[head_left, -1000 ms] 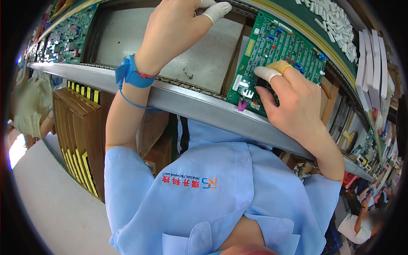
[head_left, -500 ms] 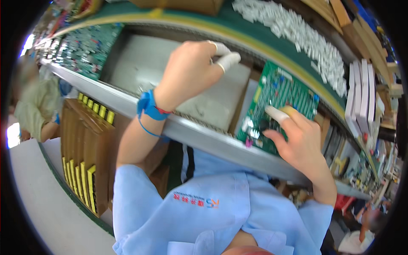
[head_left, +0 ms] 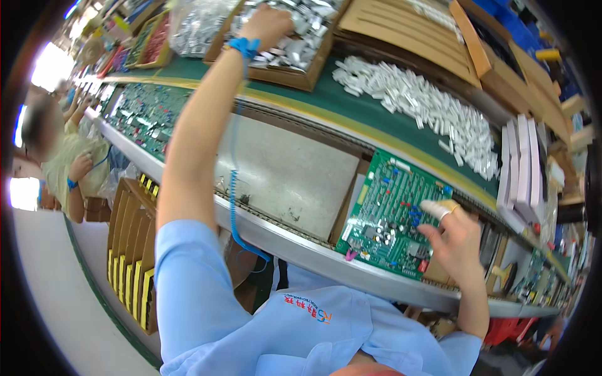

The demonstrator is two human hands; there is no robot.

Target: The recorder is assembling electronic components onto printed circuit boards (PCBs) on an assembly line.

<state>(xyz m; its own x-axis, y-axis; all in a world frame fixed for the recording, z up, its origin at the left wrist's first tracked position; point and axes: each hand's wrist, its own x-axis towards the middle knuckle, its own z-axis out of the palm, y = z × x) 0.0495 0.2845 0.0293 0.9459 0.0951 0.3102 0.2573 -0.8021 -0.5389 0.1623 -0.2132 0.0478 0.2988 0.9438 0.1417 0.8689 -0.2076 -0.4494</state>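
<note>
At top centre the left hand (head_left: 271, 25) reaches into a box of silvery parts (head_left: 295, 47), fingers seemingly curled. The right hand (head_left: 456, 241), fingers spread, steadies the green circuit board (head_left: 392, 210) on the surface (head_left: 295, 172) at lower right.

Left hand (head_left: 268, 25) stretched forward (fist-like); right hand (head_left: 456, 237) spread.

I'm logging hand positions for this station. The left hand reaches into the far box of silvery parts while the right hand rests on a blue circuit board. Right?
Not quite: the circuit board is green, not blue, as the head view shows. The rest holds: the left hand reaches into the far box of silvery parts, and the right hand rests on the board.
</note>
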